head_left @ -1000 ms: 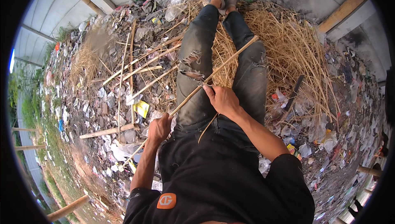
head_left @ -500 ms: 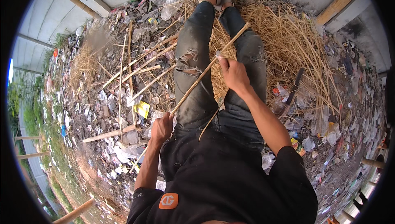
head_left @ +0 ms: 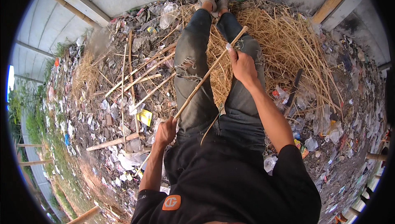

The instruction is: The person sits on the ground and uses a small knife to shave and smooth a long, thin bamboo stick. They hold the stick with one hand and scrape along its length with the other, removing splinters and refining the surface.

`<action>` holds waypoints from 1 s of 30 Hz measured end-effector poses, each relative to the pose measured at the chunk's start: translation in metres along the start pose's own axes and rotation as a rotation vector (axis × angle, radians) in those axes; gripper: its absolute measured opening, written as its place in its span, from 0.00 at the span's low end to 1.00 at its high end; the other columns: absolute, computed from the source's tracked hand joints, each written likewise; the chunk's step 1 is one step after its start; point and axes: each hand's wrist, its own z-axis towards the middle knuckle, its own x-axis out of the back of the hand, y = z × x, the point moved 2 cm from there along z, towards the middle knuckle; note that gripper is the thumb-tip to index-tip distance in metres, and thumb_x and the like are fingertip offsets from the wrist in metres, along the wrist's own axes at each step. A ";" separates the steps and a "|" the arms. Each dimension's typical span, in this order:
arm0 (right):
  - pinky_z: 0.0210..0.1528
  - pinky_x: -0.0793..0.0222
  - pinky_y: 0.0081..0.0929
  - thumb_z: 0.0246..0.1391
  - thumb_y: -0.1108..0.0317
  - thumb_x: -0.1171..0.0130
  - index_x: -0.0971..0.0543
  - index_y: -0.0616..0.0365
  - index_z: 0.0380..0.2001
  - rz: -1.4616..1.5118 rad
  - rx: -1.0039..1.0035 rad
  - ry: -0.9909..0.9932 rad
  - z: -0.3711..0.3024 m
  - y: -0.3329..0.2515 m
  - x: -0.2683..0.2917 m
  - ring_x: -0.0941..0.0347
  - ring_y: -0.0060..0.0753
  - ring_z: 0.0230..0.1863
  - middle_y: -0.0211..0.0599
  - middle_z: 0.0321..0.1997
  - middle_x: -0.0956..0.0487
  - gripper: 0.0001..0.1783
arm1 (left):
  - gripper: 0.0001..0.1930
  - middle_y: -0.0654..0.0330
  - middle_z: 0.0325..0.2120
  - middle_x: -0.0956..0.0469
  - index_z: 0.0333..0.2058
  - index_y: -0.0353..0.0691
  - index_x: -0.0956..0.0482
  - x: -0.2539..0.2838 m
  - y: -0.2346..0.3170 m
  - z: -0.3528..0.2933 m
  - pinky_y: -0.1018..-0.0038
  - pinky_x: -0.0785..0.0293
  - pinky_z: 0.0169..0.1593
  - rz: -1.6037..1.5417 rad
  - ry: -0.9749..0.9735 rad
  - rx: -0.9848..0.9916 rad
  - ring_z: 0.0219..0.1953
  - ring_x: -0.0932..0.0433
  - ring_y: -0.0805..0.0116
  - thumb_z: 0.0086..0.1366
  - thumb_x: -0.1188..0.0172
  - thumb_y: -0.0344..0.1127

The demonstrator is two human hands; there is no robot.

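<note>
A yellow wrapper (head_left: 144, 117) lies left of the left hand (head_left: 166, 131), whose fingers curl round a long stick (head_left: 201, 82). It slants up past the right hand (head_left: 244, 66); those fingers are bent, but I can't tell what they pinch. Straw (head_left: 294, 45) lies to their right.

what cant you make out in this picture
Head view:
Left hand: fingertips hidden under the hand itself.
Stick: one lower stretch covered by left hand and forearm.
Right hand: palm hidden by its back; whitish bit by thumb too small to identify.
Pole, lower left: cut off by bottom edge.
</note>
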 end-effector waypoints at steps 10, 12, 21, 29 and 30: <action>0.36 0.25 0.57 0.75 0.43 0.54 0.15 0.59 0.38 0.072 0.127 -0.238 -0.083 -0.039 -0.053 0.20 0.68 0.32 0.58 0.25 0.19 0.31 | 0.13 0.35 0.21 0.24 0.39 0.36 0.23 0.008 0.011 0.008 0.45 0.29 0.32 0.025 -0.045 0.036 0.29 0.22 0.29 0.78 0.47 0.41; 0.32 0.24 0.56 0.76 0.44 0.56 0.15 0.60 0.36 0.025 0.002 -0.156 -0.032 -0.026 -0.021 0.19 0.64 0.30 0.54 0.24 0.18 0.32 | 0.13 0.35 0.20 0.25 0.38 0.36 0.23 0.009 0.009 -0.001 0.46 0.29 0.31 -0.003 -0.041 0.078 0.29 0.23 0.29 0.78 0.47 0.40; 0.33 0.27 0.57 0.75 0.44 0.52 0.17 0.63 0.33 0.085 0.125 -0.266 -0.104 -0.027 -0.077 0.21 0.69 0.31 0.59 0.24 0.20 0.31 | 0.17 0.36 0.19 0.26 0.34 0.34 0.24 0.009 0.018 0.009 0.49 0.30 0.31 -0.031 -0.096 0.009 0.27 0.23 0.30 0.79 0.50 0.41; 0.31 0.28 0.55 0.76 0.40 0.57 0.19 0.63 0.28 0.044 0.005 -0.145 -0.028 -0.011 -0.025 0.21 0.65 0.27 0.57 0.21 0.22 0.37 | 0.20 0.36 0.21 0.26 0.33 0.33 0.25 0.013 0.035 0.024 0.47 0.31 0.32 -0.066 -0.116 -0.001 0.29 0.25 0.29 0.80 0.51 0.45; 0.28 0.31 0.51 0.76 0.41 0.55 0.20 0.65 0.27 0.043 0.092 -0.196 -0.063 -0.023 -0.044 0.23 0.64 0.25 0.56 0.19 0.24 0.36 | 0.20 0.37 0.20 0.26 0.33 0.33 0.25 0.011 0.038 0.030 0.47 0.31 0.33 -0.068 -0.125 -0.009 0.29 0.25 0.29 0.80 0.52 0.45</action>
